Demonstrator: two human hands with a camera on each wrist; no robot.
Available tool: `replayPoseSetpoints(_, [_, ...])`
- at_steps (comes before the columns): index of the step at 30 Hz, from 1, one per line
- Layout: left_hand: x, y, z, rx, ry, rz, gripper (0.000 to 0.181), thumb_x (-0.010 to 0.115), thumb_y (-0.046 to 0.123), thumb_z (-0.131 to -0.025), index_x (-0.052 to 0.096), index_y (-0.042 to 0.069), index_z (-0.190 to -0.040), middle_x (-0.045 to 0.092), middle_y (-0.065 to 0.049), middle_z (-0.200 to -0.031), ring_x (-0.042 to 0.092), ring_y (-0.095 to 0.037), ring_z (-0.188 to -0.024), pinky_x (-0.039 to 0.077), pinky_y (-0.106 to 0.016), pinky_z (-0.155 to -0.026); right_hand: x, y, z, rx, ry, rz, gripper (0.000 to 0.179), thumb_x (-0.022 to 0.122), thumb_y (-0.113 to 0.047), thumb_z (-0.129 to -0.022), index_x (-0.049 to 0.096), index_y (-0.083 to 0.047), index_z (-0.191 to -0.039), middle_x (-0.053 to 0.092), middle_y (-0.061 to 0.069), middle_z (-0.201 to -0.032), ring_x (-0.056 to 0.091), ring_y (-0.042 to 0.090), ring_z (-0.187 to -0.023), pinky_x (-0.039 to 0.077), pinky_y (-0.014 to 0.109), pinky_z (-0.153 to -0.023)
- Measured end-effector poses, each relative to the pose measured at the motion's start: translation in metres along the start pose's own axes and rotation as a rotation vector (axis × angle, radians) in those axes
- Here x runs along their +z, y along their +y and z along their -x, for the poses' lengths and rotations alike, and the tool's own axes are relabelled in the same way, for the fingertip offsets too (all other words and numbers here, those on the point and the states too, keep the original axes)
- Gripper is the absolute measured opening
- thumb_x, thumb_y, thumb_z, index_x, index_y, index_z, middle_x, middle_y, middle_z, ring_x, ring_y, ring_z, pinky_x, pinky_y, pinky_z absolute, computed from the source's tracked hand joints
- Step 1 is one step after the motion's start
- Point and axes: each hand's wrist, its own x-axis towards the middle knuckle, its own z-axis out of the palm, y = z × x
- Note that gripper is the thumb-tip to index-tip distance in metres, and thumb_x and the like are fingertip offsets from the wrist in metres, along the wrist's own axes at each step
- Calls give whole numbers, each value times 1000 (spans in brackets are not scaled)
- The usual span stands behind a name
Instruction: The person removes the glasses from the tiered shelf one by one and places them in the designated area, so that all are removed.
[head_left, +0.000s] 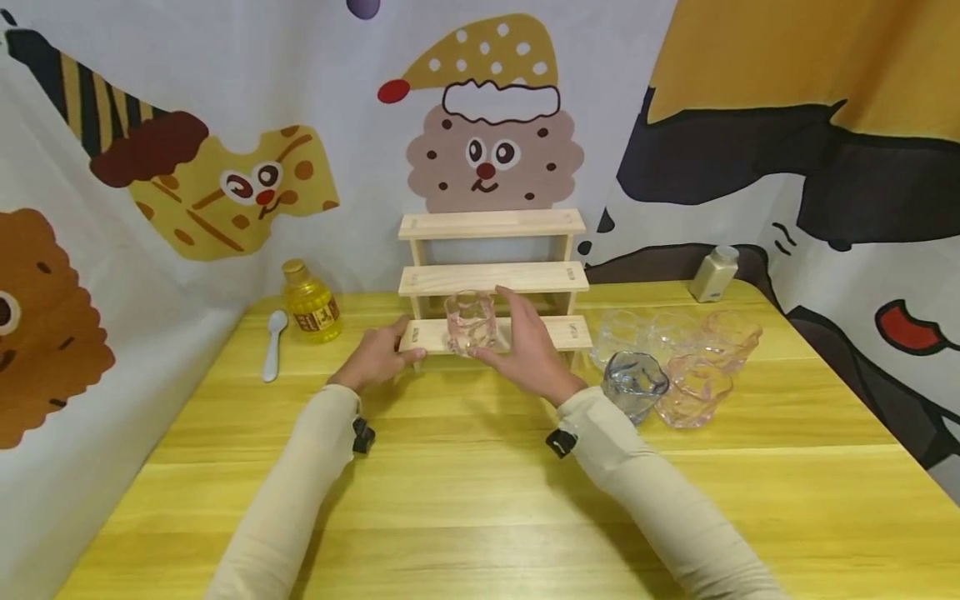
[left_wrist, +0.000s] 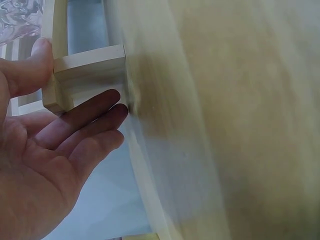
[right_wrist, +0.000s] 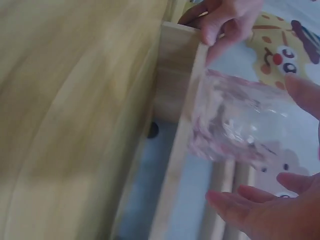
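Observation:
A three-step wooden shelf rack (head_left: 491,279) stands against the back of the table. My left hand (head_left: 377,357) holds the left end of its lowest board, the thumb (left_wrist: 37,67) on the front edge and the other fingers behind and below it. A pinkish clear glass cup (head_left: 470,323) stands on that board, left of its middle. Beside the cup, my right hand (head_left: 531,348) is spread, thumb and fingers apart. In the right wrist view a gap shows between those fingers (right_wrist: 240,202) and the glass cup (right_wrist: 240,122).
Right of the rack are several glass cups, including a blue-grey one (head_left: 635,385) and a pink one (head_left: 693,392). A white-capped jar (head_left: 714,273) stands behind them. At the left lie a white spoon (head_left: 273,346) and, upright, a yellow bottle (head_left: 312,304). A printed curtain (head_left: 360,75) hangs behind.

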Motion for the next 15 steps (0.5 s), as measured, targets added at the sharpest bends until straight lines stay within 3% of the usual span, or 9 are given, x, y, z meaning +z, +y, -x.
replayPoseSetpoints(7, [4,4,-1,7,13,5,69,61,31,-101,31,4,-157,70,-24,-124,69,-30,-105,56,-45,-89,26,0,-20,56,29,-111,100,86,-30,-80,26,-7,-157,36,21,-156,42,41,-142,35,55,-120])
replayPoseSetpoints(15, [2,2,0,-32,6,31,75,60,34,-102,23,5,-160,64,-25,-135,63,-36,-123,53,-50,-101,37,1,-27,29,50,-118,95,83,-25,-84,26,-4,-157,37,19,-158,40,38,-145,33,52,-122])
